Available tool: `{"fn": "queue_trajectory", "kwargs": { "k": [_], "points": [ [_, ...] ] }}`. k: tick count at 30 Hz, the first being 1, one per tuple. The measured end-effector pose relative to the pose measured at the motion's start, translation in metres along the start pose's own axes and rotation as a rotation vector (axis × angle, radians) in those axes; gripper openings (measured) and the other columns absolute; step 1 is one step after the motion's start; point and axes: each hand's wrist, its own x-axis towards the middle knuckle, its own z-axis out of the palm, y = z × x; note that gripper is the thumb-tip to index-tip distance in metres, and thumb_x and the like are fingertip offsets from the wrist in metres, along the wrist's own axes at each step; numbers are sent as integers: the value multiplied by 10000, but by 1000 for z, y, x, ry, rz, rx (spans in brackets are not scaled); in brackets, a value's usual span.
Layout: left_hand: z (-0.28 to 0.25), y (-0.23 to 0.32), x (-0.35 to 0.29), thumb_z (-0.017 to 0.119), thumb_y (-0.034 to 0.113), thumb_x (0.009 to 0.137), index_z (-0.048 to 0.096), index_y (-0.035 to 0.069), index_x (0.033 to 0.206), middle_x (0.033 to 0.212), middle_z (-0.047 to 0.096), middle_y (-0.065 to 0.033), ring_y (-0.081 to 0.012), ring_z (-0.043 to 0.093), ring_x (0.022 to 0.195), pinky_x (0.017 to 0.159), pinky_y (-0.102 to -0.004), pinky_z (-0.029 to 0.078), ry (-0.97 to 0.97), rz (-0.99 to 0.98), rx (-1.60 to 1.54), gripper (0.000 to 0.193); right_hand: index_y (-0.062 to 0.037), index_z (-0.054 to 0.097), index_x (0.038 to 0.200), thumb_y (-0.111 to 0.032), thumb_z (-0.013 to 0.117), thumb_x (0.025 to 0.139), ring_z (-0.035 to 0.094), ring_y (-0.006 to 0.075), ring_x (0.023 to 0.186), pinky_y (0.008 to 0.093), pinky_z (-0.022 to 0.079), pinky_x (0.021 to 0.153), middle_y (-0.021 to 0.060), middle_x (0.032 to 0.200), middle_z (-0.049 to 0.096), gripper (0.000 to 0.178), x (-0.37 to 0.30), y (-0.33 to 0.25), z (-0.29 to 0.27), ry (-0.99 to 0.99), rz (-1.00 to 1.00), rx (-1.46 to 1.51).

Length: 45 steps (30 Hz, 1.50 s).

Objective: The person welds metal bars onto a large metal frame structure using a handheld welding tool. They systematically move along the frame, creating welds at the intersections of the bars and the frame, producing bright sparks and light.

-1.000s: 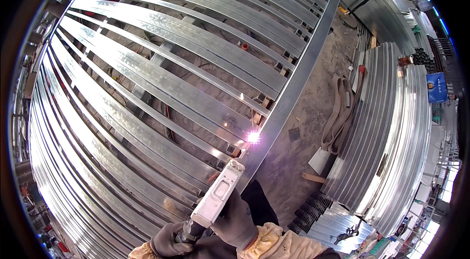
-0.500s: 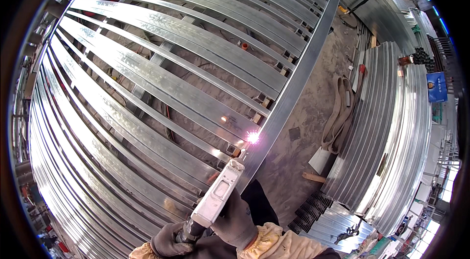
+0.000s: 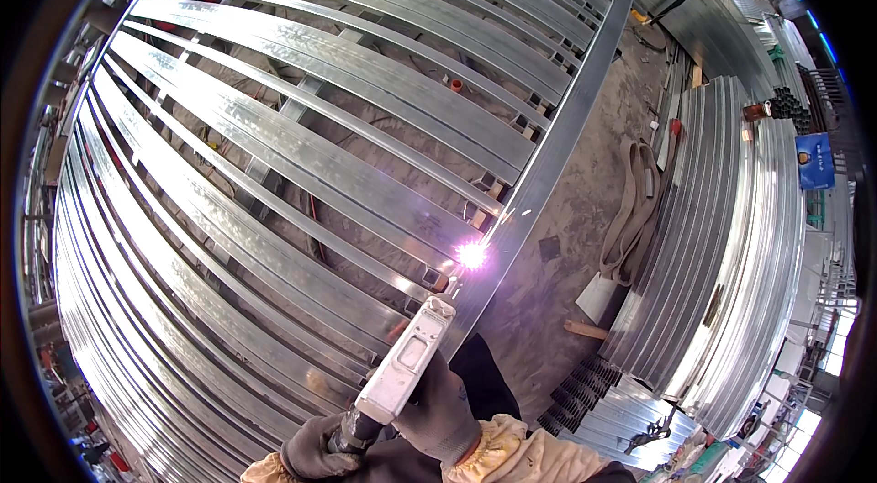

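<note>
My gloved right hand (image 3: 438, 419) is wrapped round the grip of a white handheld laser welding gun (image 3: 409, 362), its fingers partly hidden behind the body. Lower down, my gloved left hand (image 3: 315, 446) is closed on the black rear part of the same gun. The gun's thin nozzle points up and away from me. A bright pink-white glow (image 3: 471, 254) burns just past it, where the end of a crossbar (image 3: 365, 194) meets the long flat metal rail (image 3: 571, 118). The glare hides the joint itself.
Many parallel metal bars (image 3: 301, 45) run leftward from the rail, with gaps showing the dusty floor. To the right lie a flat strap (image 3: 630, 218), a wood piece (image 3: 585, 330), stacked metal profiles (image 3: 694, 209) and a blue box (image 3: 815, 162).
The glow at the joint has grown larger and brighter. Sparks now streak up and right along the rail. My hands and the welding gun look almost unmoved.
</note>
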Motion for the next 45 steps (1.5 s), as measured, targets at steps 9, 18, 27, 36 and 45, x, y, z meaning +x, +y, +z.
{"fn": "queue_trajectory", "kwargs": {
  "k": [9,18,27,36,45],
  "points": [
    [1,0,-2,945,408,708,633,-37,1152,908,628,12,-93,555,811,717,-270,475,10,-38,-28,702,-16,467,1383,-247,808,844,687,286,1029,376,561,867,172,1311,568,679,-3,1,0,-2,-5,-6],
    [3,6,1,941,370,724,624,-37,1134,895,614,15,-87,541,797,700,-261,464,-12,-19,-81,659,-7,473,1331,-274,806,855,682,283,997,377,560,840,164,1237,592,639,0,-3,0,4,-35,-16],
    [5,8,-4,944,338,722,621,-44,1160,893,629,3,-96,561,780,686,-256,470,-5,-45,-148,665,-16,424,1415,-198,816,821,684,271,989,366,562,847,169,1303,567,735,-4,-1,3,-22,21,-23],
    [0,2,-5,944,372,713,632,-35,1150,895,629,6,-95,558,783,692,-262,470,-4,-26,-89,674,11,481,1204,-311,775,882,684,210,831,349,557,738,100,982,656,542,-1,-7,4,13,15,30],
    [-2,1,-1,939,400,716,622,-47,1165,916,626,11,-104,553,816,723,-279,473,-4,2,-33,708,-24,434,1421,-309,815,843,687,300,1036,375,561,869,177,1261,585,748,-4,4,3,-23,9,-22]
  ]
}}
